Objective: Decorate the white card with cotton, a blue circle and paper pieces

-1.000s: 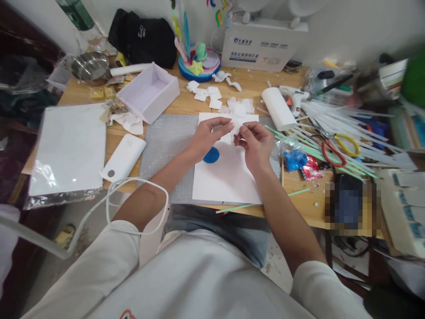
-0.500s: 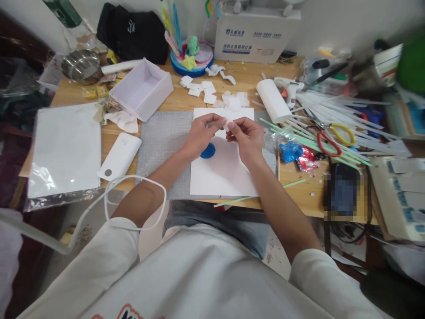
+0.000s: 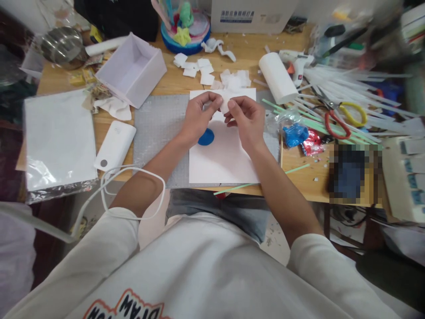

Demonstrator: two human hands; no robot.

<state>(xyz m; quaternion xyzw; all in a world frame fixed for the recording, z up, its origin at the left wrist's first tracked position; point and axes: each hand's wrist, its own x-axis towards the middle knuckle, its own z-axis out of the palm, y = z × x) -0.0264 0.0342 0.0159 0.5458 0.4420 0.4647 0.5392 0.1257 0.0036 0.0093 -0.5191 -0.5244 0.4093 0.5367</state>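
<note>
Between my two hands a small white piece of paper (image 3: 225, 104) is pinched over the upper part of a white sheet (image 3: 226, 164). My left hand (image 3: 199, 116) grips its left side with thumb and fingertips. On its right side, my right hand (image 3: 247, 118) holds it the same way. A flat blue disc (image 3: 206, 137) lies on the sheet just below my left hand. The sheet rests on a grey cutting mat (image 3: 156, 128). Small white squares (image 3: 206, 79) and thin white pieces (image 3: 235, 80) lie beyond the sheet.
A lilac open box (image 3: 133, 71), a white power bank (image 3: 115, 146) and a bagged white sheet stack (image 3: 59, 137) are at the left. To the right are a white roll (image 3: 278, 77), a glue gun (image 3: 300, 66), scissors (image 3: 337, 124), pale strips and blue clay (image 3: 295, 134).
The view has shifted, so the table items appear higher up. The small white piece shows more between my fingertips, which are slightly farther apart.
</note>
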